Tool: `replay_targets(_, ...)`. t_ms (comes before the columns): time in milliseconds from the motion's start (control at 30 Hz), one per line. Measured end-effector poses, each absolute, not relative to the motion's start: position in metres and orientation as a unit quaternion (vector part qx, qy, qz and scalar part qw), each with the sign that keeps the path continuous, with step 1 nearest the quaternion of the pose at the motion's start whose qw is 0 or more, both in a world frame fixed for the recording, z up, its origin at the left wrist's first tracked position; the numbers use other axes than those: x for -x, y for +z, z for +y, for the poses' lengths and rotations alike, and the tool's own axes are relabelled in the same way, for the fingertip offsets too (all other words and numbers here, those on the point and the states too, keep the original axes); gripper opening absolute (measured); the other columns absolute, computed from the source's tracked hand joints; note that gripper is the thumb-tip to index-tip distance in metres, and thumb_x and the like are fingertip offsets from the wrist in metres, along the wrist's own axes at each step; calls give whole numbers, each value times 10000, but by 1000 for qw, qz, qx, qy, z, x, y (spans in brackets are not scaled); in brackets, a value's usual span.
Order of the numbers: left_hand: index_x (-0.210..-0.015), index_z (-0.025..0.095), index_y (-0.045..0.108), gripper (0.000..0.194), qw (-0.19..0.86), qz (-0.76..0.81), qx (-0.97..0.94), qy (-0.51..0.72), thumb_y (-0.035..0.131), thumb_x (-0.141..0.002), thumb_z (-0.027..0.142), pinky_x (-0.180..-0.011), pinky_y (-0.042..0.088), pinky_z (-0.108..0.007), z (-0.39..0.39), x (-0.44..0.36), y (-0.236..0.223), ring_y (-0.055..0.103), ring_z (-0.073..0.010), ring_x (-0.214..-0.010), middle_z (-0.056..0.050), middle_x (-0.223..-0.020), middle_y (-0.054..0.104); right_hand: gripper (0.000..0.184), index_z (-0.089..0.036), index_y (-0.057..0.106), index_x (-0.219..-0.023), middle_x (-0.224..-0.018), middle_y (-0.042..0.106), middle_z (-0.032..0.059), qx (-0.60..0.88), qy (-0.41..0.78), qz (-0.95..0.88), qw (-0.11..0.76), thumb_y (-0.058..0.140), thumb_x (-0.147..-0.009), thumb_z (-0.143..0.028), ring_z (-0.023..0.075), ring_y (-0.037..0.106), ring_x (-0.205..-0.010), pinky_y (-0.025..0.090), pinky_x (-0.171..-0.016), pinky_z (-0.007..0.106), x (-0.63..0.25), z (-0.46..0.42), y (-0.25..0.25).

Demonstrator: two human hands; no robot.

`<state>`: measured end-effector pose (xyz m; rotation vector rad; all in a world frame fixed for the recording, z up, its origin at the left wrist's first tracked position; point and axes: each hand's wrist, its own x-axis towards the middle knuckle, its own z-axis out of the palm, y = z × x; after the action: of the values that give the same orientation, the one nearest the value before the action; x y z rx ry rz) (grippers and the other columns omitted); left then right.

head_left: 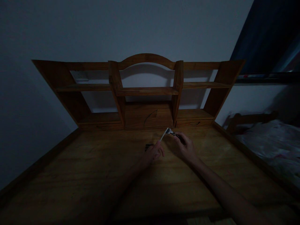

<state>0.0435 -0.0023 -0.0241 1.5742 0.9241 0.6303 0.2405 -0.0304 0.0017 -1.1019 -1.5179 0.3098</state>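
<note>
My left hand (154,151) is closed around a thin white stick (163,134), which points up and away to the right. Its far end meets or overlaps the silver head of what looks like a razor (170,132); in the dim light I cannot tell whether they touch. My right hand (186,146) grips the razor by its dark handle, thumb and fingers pinched on it. Just behind my left hand, a small dark object (148,146) lies on the wooden desk (131,190), partly covered by the hand.
A wooden shelf unit (147,91) with compartments and low drawers stands along the desk's back edge, against the wall. Raised rims (246,148) border the desk's sides. Beyond the right rim lies a pale, crumpled plastic-like heap (274,147). A dark curtain (269,37) hangs upper right.
</note>
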Motion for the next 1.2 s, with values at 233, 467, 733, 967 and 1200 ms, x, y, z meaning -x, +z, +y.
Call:
replay_targets(233, -738, 166, 572, 714, 625, 366, -642, 252, 135, -824, 723, -345, 163, -203, -1, -42, -25, 199, -65, -326, 79, -408, 238, 220, -232, 644, -1052, -1006, 659, 67, 452, 96, -685, 563, 532, -885, -320, 219, 601, -926, 472, -825, 352, -240, -33, 9)
replay_targets(467, -771, 171, 553, 683, 697, 325, -598, 226, 175, -810, 739, -309, 166, -184, 1, -43, -27, 177, -60, -297, 95, -403, 226, 265, -259, 645, -1118, -972, 660, 65, 444, 73, -712, 539, 524, -887, -312, 212, 603, -854, 485, -767, 347, -240, -33, 7)
replay_targets(733, -781, 167, 555, 655, 732, 309, -573, 204, 205, -825, 718, -305, 146, -181, 3, -42, -25, 168, -61, -300, 95, -401, 231, 264, -241, 656, -1095, -971, 657, 72, 473, 65, -669, 570, 528, -884, -333, 214, 598, -852, 483, -755, 352, -243, -29, 6)
replay_targets(967, -781, 170, 565, 671, 731, 309, -576, 195, 200, -816, 732, -305, 142, -194, 6, -43, -30, 164, -64, -292, 90, -386, 240, 258, -243, 655, -1100, -957, 654, 67, 461, 74, -685, 560, 527, -888, -315, 202, 598, -823, 483, -730, 335, -245, -31, 9)
replay_targets(1200, -779, 174, 552, 654, 726, 320, -574, 203, 204, -821, 726, -305, 148, -177, 2, -41, -23, 176, -59, -306, 94, -405, 226, 273, -245, 642, -1124, -977, 653, 75, 463, 64, -700, 540, 511, -897, -321, 216, 599, -867, 481, -776, 354, -243, -29, 0)
